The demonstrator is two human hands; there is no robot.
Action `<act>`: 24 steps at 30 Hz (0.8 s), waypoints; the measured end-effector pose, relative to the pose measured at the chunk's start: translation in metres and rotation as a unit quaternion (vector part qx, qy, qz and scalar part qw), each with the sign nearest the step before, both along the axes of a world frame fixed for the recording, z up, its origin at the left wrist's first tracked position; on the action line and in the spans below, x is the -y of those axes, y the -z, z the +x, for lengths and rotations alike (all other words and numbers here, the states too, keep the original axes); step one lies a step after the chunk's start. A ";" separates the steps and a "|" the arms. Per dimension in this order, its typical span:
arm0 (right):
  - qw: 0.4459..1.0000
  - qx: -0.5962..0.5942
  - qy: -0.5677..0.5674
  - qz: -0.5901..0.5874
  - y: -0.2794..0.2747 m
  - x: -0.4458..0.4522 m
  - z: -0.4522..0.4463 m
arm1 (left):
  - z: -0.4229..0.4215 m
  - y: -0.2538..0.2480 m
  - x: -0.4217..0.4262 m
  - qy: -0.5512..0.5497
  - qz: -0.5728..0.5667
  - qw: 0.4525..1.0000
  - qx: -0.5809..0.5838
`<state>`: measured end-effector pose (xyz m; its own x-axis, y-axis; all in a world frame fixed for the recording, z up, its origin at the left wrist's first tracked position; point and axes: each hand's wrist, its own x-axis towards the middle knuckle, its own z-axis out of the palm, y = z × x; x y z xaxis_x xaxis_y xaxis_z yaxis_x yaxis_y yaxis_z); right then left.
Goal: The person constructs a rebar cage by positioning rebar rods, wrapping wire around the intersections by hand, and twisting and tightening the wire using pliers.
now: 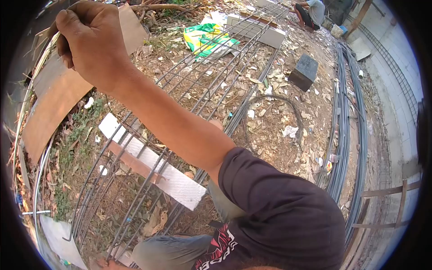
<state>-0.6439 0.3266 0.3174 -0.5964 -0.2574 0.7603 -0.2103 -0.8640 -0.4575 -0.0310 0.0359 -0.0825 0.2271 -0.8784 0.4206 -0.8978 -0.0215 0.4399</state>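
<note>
My right hand (92, 42) is raised at the upper left, with the arm stretched across the view. Its fingers are curled closed, and whatever they may hold is hidden. At the bottom edge, my left hand (107, 264) is partly cut off, with its fingers around a bar at the near end of a rebar cage (146, 182). The long cage of thin steel bars and square stirrups runs from there toward the upper right. Under its near part lie a white block (182, 191) and a reddish-brown strip of wood (130, 162).
Bundles of steel bars (344, 130) lie along the right by a block wall (400, 90). A dark block (303, 72), a wire loop (299, 110) and a green-yellow sack (209, 40) are on the littered ground. Boards (56, 112) lie left. Another person (310, 13) crouches far off.
</note>
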 end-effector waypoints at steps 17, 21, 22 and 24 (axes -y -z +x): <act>1.000 -0.010 -0.007 -0.005 -0.001 -0.004 0.003 | -0.034 -0.012 -0.020 0.011 -0.022 1.000 -0.008; 1.000 -0.015 -0.009 0.009 -0.001 -0.009 0.004 | -0.040 -0.015 -0.022 0.015 -0.024 1.000 -0.007; 1.000 -0.018 -0.006 0.011 -0.001 -0.009 0.004 | -0.041 -0.016 -0.021 0.015 -0.026 1.000 -0.004; 1.000 -0.018 -0.002 0.016 -0.001 -0.009 0.005 | -0.042 -0.017 -0.022 0.018 -0.026 1.000 -0.005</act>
<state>-0.6389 0.3352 0.3183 -0.5682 -0.2830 0.7727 -0.2242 -0.8502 -0.4763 -0.0734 0.0582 -0.0652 0.2005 -0.8632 0.4633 -0.8932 0.0332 0.4483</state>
